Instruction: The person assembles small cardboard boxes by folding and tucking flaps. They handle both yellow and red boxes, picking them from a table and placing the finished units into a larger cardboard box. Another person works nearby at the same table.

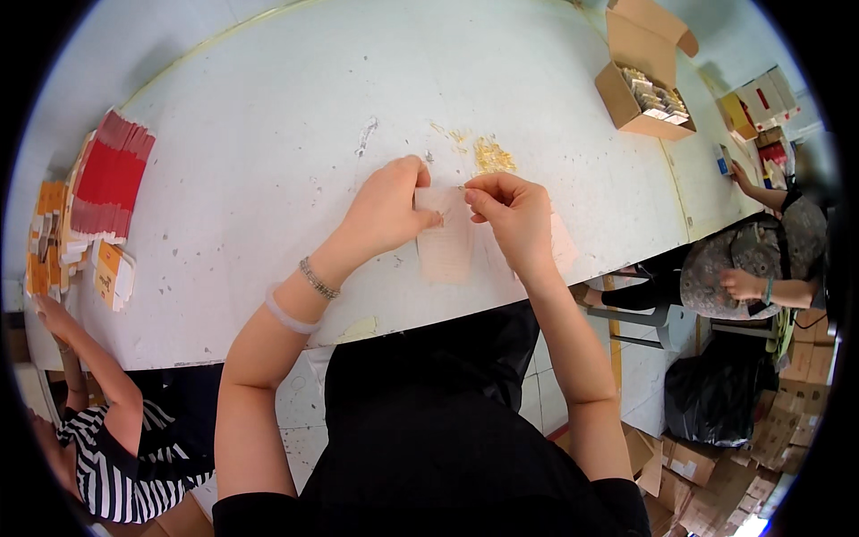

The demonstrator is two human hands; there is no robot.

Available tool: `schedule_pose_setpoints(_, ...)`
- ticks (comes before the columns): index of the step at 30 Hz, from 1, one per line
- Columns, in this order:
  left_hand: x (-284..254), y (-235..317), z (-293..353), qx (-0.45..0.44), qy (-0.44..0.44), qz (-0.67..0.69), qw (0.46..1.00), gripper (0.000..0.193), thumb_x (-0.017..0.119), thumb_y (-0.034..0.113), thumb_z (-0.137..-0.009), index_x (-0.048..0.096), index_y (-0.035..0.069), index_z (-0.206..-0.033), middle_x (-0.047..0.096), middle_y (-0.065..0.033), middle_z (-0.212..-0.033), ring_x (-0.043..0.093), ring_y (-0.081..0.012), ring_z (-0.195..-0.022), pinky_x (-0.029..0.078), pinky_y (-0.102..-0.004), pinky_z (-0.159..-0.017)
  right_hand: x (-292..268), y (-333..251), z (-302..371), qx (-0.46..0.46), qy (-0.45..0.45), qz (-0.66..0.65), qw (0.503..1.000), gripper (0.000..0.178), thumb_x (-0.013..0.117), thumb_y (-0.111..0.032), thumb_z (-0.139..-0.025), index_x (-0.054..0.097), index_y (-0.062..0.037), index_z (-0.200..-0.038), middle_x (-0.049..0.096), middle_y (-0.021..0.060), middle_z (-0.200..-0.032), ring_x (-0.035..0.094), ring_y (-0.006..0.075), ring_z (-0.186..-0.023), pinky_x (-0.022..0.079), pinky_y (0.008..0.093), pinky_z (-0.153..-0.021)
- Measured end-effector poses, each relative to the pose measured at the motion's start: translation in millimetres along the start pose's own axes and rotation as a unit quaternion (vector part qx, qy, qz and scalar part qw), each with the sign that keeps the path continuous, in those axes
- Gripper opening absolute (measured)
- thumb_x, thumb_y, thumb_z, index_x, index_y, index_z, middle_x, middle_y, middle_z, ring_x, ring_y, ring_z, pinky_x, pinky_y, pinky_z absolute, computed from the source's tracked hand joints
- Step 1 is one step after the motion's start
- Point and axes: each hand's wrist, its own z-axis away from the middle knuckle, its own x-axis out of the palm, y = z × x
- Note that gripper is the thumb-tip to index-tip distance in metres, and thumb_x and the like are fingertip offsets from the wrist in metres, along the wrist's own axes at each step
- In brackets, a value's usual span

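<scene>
White worktable (268,116): your left hand (386,208) and right hand (512,213) both pinch the top edge of a pale pink paper bag (445,246), long axis toward you, equally near.

- A large white worn table (268,179) carries all things.
- On it lie stacked red and orange flat cartons (98,206), an open brown cardboard box (640,85), and a small pile of gold pieces (492,157).

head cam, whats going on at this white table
A person holds a small pale pink card over the white table, left hand and right hand pinching its top edge. A little heap of gold bits lies just beyond. Two other people work at the table's sides.
</scene>
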Motion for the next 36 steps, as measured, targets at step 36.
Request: schedule_pose_setpoints(36,16.0,72.5,4.8,0.252,0.231,-0.053,0.938,0.024,0.067,0.002,-0.077,0.063,0.005,-0.100,0.060,-0.0057,-0.065,0.059,-0.0217,-0.057,0.046,-0.0322,-0.049,-27.9,-13.1,21.9,-0.146,0.135,0.053,0.979,0.017,0.062,0.002,-0.083,0.068,0.0009,-0.099,0.056,0.0004,-0.070,0.047,0.0066,-0.060,0.042,0.0220,-0.057)
